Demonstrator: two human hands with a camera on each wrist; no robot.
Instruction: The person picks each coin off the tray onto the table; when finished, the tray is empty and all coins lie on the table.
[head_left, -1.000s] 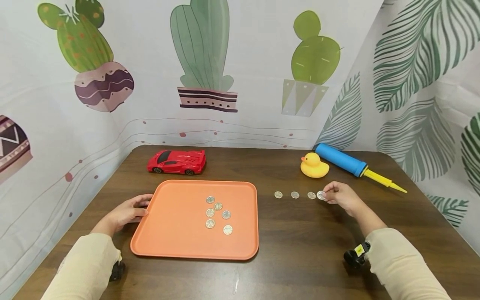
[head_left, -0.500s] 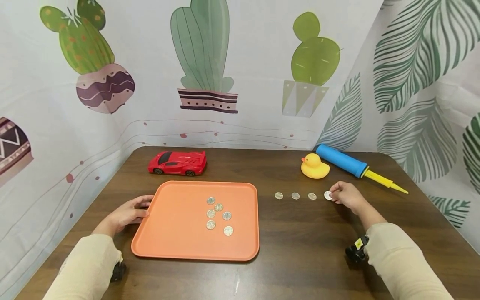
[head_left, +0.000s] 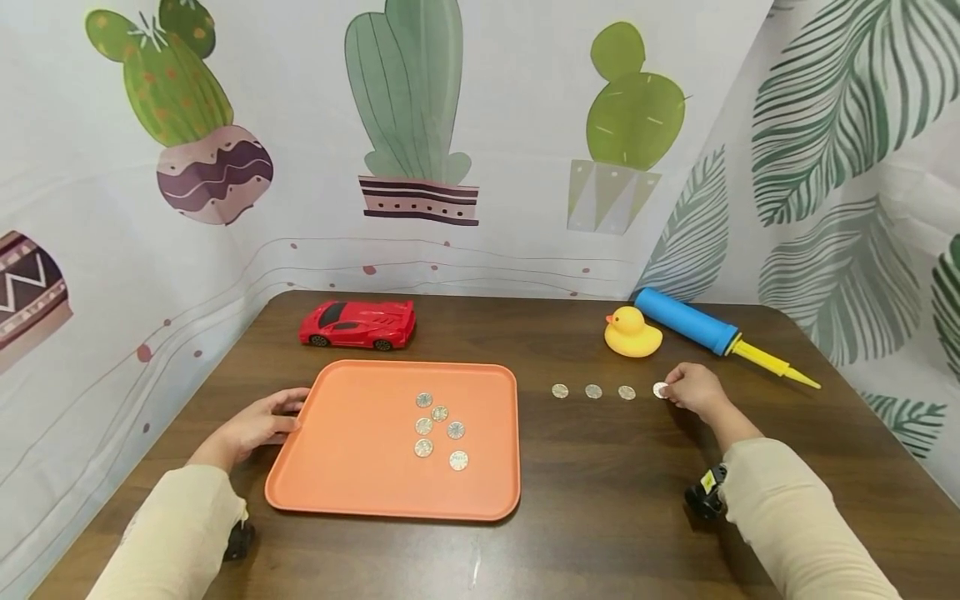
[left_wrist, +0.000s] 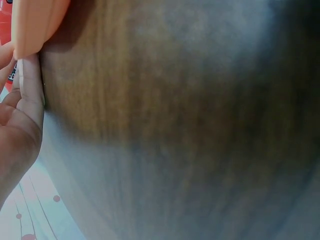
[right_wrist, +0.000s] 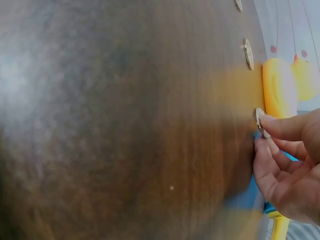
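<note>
Silvery coin (head_left: 659, 390) sits pinched in the outstretched right hand (head_left: 693, 389).

Cream sleeves (head_left: 787, 508) (2), black cameras (head_left: 703, 502)

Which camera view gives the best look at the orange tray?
The head view: it shows nearly the whole orange tray from above, six coins on it. The left wrist view shows just a piece, top left; the right wrist view shows none of it.
</note>
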